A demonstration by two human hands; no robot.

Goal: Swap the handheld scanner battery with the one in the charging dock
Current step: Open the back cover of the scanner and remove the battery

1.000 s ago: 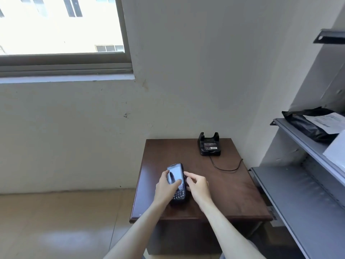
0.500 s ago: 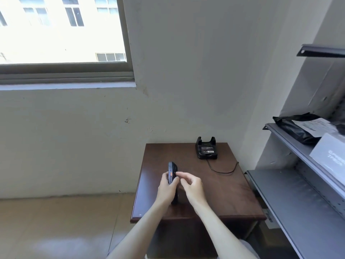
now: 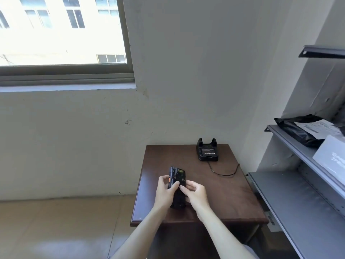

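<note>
The black handheld scanner point(image 3: 177, 176) is held above the brown table point(image 3: 224, 195), its back side turned up toward me. My left hand point(image 3: 165, 191) grips its left edge and lower body. My right hand point(image 3: 194, 193) rests its fingertips on the scanner's back near the middle. The black charging dock point(image 3: 207, 150) stands at the table's far edge with a battery point(image 3: 208, 151) lying in its slot, label up. A thin black cable point(image 3: 222, 171) runs from the dock across the table to the right.
Grey metal shelving point(image 3: 298, 202) stands directly right of the table. Its upper shelf carries a black bag point(image 3: 296, 130) with a paper label and a white box point(image 3: 334, 157). A wall and a window point(image 3: 61, 34) lie behind; tan floor lies to the left.
The scanner has been flipped from screen-up, through edge-on, to back-up. Both hands stayed on it, and the view shifted slightly.
</note>
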